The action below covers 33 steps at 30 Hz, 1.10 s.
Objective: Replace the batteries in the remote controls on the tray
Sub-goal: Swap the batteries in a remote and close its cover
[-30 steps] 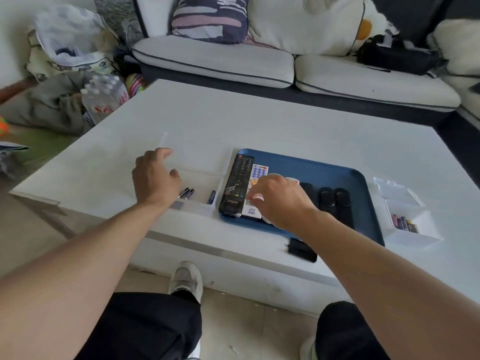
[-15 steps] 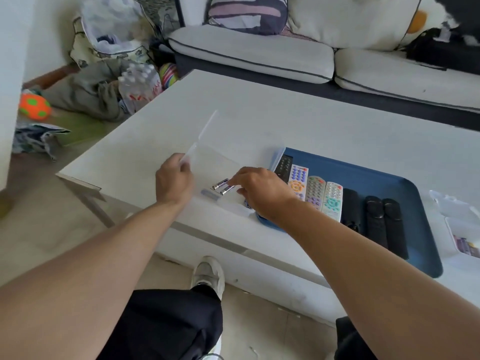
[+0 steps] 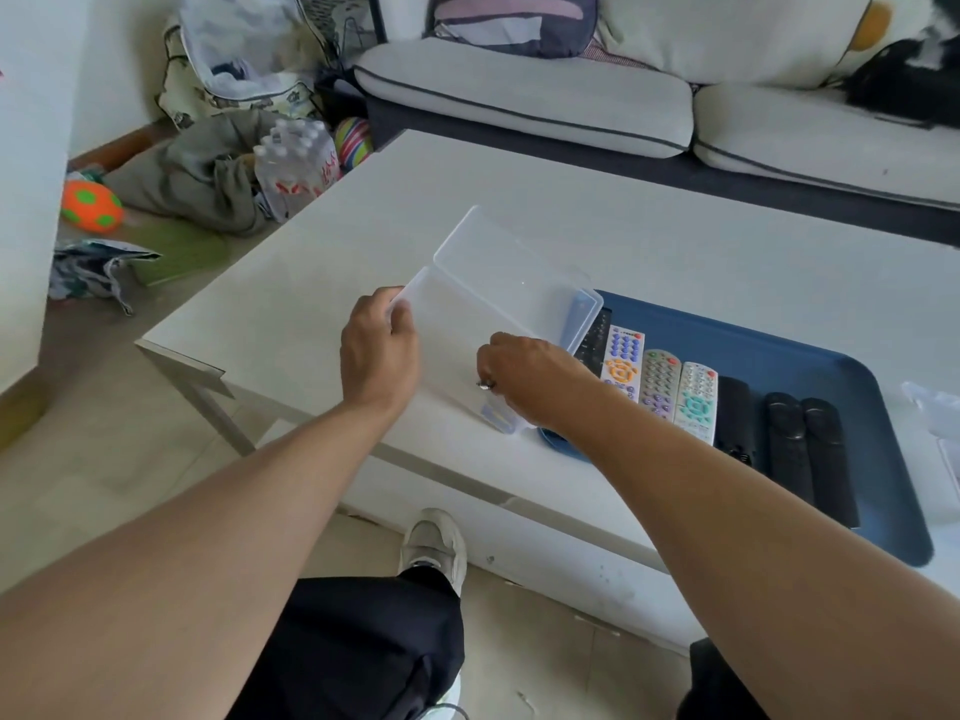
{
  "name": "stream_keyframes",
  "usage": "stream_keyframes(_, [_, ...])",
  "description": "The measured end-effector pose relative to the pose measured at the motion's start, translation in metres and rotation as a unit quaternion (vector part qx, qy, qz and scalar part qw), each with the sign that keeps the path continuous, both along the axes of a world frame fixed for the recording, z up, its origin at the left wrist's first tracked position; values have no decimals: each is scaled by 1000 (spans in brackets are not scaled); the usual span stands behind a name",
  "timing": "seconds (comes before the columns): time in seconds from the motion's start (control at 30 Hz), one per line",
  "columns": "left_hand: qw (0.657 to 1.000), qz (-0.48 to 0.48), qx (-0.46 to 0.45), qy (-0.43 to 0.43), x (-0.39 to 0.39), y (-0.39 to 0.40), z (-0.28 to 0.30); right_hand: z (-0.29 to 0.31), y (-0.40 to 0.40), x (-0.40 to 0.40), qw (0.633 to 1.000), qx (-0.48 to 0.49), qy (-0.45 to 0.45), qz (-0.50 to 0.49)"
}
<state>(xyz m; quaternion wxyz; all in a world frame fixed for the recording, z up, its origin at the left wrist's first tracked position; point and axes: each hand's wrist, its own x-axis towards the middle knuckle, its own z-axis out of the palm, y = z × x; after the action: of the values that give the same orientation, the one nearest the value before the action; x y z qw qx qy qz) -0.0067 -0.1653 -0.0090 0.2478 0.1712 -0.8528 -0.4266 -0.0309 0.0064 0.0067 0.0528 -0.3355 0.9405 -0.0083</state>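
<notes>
A clear plastic box (image 3: 457, 324) lies on the white table just left of the blue tray (image 3: 810, 356), its lid (image 3: 514, 278) raised. My left hand (image 3: 379, 350) grips the box's near-left corner. My right hand (image 3: 530, 381) reaches into the box and pinches a battery (image 3: 485, 385), whose metal tip shows at my fingertips. On the tray lie several remotes side by side: a black one (image 3: 595, 345) partly behind the lid, three light ones with coloured buttons (image 3: 660, 381), and three black ones (image 3: 789, 449).
The white table (image 3: 623, 231) has its near edge just under my forearms. A second clear box (image 3: 935, 407) shows at the right edge. A sofa (image 3: 545, 90) runs behind the table. Bags, a bottle pack (image 3: 296, 163) and balls lie on the floor at left.
The box lid has swung up further. My right hand went from the tray into the box and now pinches a battery. The view has shifted left.
</notes>
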Motion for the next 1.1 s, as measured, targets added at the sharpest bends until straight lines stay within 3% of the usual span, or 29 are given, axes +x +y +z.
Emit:
stream_keyframes(0.2, [997,18,-13,-71,0,-10,-10,5,-2,-1,999,8,30,21])
stream_keyframes(0.3, [991,35,-21,-129,2,-13,-14,17,3,0,995,-98,27,-12])
stream_keyframes(0.37, [985,44,-7,-166,3,-13,-16,26,12,2,970,-226,-50,-79])
stream_keyframes(0.5, [981,52,30,-183,3,-8,-17,38,47,5,846,-438,-229,-201])
stream_keyframes(0.6, [983,88,10,-160,0,-3,-15,48,76,8,653,-598,-381,-266])
stream_keyframes(0.67, [988,118,-11,-97,-1,9,-9,53,98,11,536,-660,-430,-301])
stream_keyframes(0.73, [993,118,-25,-12,-3,30,0,55,120,15,474,-688,-438,-331])
stream_keyframes(0.8, [995,75,-40,52,-5,60,6,56,142,20,447,-702,-423,-358])
stream_keyframes(0.9, [992,-14,-62,113,-3,109,14,56,172,29,441,-697,-400,-399])
stream_keyframes(0.97, [980,-73,-95,160,1,140,19,54,193,37,468,-673,-371,-437])
stream_keyframes(1.0, [973,-104,-107,176,4,155,21,51,204,40,518,-637,-342,-457])
stream_keyframes(1.1, [959,-229,-108,127,13,193,26,36,229,51,783,-352,-189,-477])
